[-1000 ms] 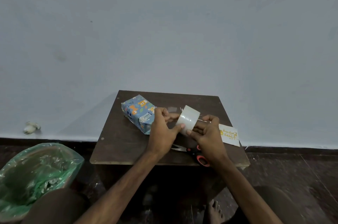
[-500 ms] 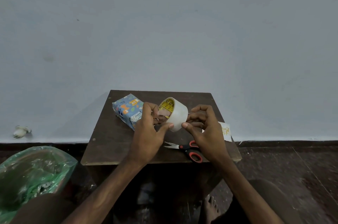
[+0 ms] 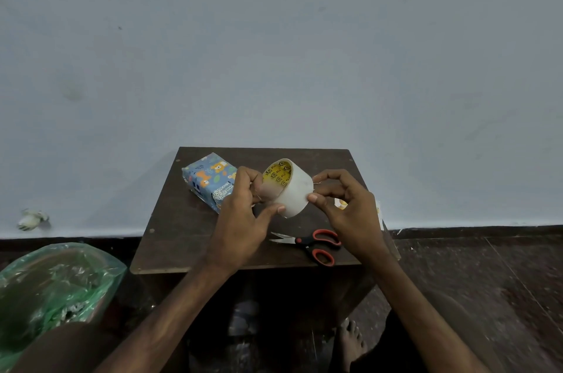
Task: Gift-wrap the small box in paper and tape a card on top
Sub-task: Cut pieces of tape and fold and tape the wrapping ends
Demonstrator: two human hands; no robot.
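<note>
Your left hand (image 3: pixel 243 220) holds the tape roll (image 3: pixel 297 189) above the middle of the table (image 3: pixel 182 235). Its fingers are curled into the core and the thumb presses the outer face from below. Your right hand (image 3: pixel 347 214) pinches at the roll's right side, thumb tip on the smooth white band and forefinger curled just above it. You cannot tell from here whether a loose end of tape lies between them.

The roll is a short, wide cylinder, matt milky white outside. Its cardboard core is yellow with a repeated black print, and the open end faces you.

The wrapped box (image 3: pixel 210 180) lies toward the far left corner of the dark wooden table. It is a small block in glossy blue paper printed with orange animals and leaves, its near end folded shut. The card (image 3: pixel 341 203), white with a bit of yellow, lies by the right edge, mostly hidden behind your right hand. The scissors (image 3: pixel 307 243), with steel blades and red-and-black loop handles, lie near the front edge with the blades pointing left. A crinkled green plastic bag (image 3: pixel 54 281) sits on the floor to the left.

A second ago the roll showed you only its white outer face, and more of the card was in sight. The core has since turned toward you, and both hands keep their hold.
</note>
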